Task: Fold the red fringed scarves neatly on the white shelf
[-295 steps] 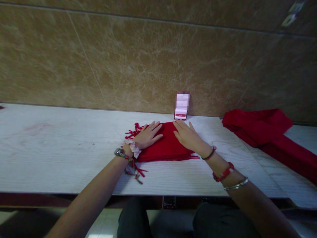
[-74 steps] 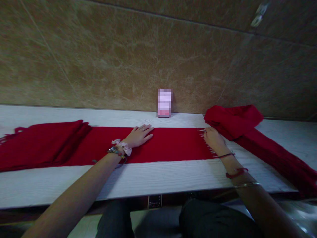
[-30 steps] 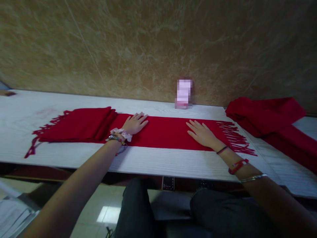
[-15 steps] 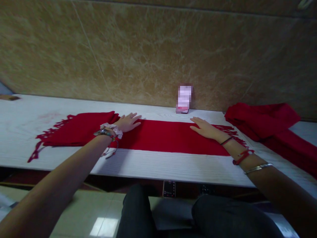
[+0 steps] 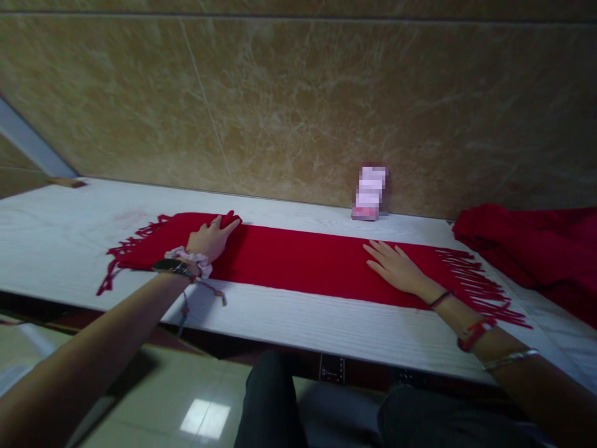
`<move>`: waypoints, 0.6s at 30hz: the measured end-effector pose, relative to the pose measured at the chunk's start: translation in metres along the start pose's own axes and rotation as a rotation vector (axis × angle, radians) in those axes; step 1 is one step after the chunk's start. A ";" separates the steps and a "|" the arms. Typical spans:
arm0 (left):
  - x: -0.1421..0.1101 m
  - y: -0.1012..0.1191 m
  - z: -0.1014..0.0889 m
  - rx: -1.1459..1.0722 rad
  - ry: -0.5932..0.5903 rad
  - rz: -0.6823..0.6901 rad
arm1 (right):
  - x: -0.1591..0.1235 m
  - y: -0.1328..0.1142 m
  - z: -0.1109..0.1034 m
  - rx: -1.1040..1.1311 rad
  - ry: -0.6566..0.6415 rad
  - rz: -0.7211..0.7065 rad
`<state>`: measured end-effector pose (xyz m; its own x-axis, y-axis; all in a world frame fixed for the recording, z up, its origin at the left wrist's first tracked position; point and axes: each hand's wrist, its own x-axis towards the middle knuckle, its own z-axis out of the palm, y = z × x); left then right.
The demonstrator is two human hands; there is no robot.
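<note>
A red fringed scarf (image 5: 298, 258) lies lengthwise along the white table, its right part a single flat strip ending in fringe. At its left end the scarf is gathered into a folded stack (image 5: 161, 239) with fringe on the far left. My left hand (image 5: 208, 241) is on the right edge of that stack, its fingers bent around the cloth and their tips partly hidden. My right hand (image 5: 394, 267) rests flat on the strip, fingers spread, a little left of the right fringe.
Another red cloth (image 5: 532, 249) lies heaped at the right. A phone-like device with a blurred screen (image 5: 370, 190) leans against the marbled wall (image 5: 289, 106). A small brown block (image 5: 68, 182) sits at the far left of the white table (image 5: 280, 317).
My left hand has slid left from the flat strip onto the folded stack and its fingers have bent. My right hand stays flat on the strip. The view has shifted left.
</note>
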<state>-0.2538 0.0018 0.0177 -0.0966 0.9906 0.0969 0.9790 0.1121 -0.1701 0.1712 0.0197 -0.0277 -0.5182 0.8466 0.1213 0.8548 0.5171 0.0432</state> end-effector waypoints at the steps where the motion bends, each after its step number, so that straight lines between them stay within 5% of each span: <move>1: 0.001 -0.005 -0.001 0.016 -0.003 0.009 | 0.000 0.000 0.000 0.003 0.001 0.006; 9: 0.003 -0.040 0.000 0.110 0.051 -0.002 | -0.001 0.002 0.003 0.039 -0.014 0.033; 14: 0.005 -0.002 0.005 0.107 0.178 0.122 | 0.016 -0.021 -0.014 0.064 0.039 -0.023; 18: 0.016 0.043 0.007 0.045 0.090 0.329 | 0.047 -0.026 -0.022 0.081 0.017 -0.093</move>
<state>-0.2149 0.0230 0.0047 0.2416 0.9635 0.1156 0.9460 -0.2073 -0.2494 0.1250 0.0428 -0.0016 -0.5937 0.7928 0.1378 0.7981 0.6020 -0.0250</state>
